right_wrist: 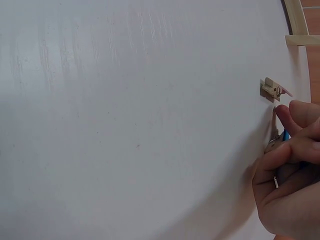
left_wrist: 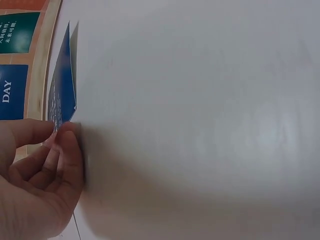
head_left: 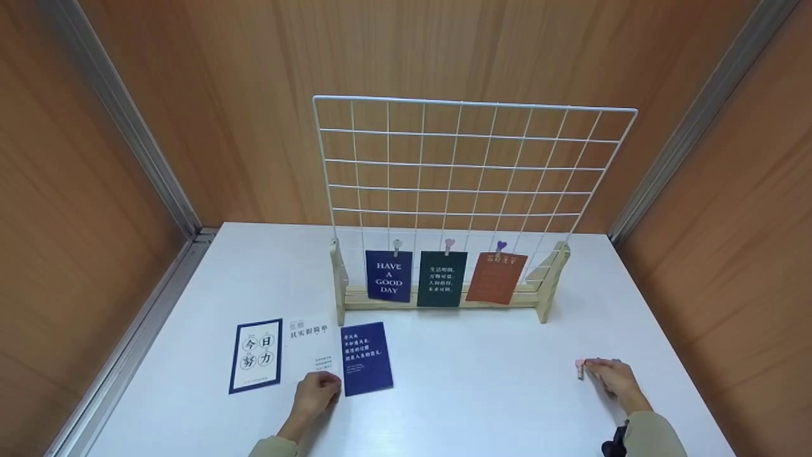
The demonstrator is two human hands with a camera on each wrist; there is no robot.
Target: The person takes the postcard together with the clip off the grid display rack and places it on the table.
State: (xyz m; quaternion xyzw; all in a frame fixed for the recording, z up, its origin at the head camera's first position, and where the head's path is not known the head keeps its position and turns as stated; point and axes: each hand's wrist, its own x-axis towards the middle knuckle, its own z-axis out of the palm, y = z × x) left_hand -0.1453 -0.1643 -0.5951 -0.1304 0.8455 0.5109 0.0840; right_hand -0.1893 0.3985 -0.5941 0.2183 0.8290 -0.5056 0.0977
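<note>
White table (head_left: 482, 381) carried a wooden stand (head_left: 438, 298) with a white wire grid (head_left: 469, 171), set toward the far edge. Three cards hung clipped on the grid's lowest row: a blue one reading HAVE A GOOD DAY (head_left: 388, 275), a dark green one (head_left: 442, 278), an orange one (head_left: 496, 278).

Near the front-left corner lay three more cards side by side: a blue-bordered white card (head_left: 255, 355), a plain white card (head_left: 309, 346), a dark blue card (head_left: 366, 358).

Left hand (head_left: 316, 392) was at the near corner of the dark blue card, fingers curled, thumb and fingertips (left_wrist: 67, 135) pinching that corner (lifted slightly off the table in the left wrist view).

Right hand (head_left: 614, 377) rested toward the front-right edge, fingers curled over small clips (one blue bit showed between the fingers; the grip itself was unclear). A wooden clip with a pink heart (right_wrist: 272, 89) lay on the table just beyond the fingertips, not touching.
</note>
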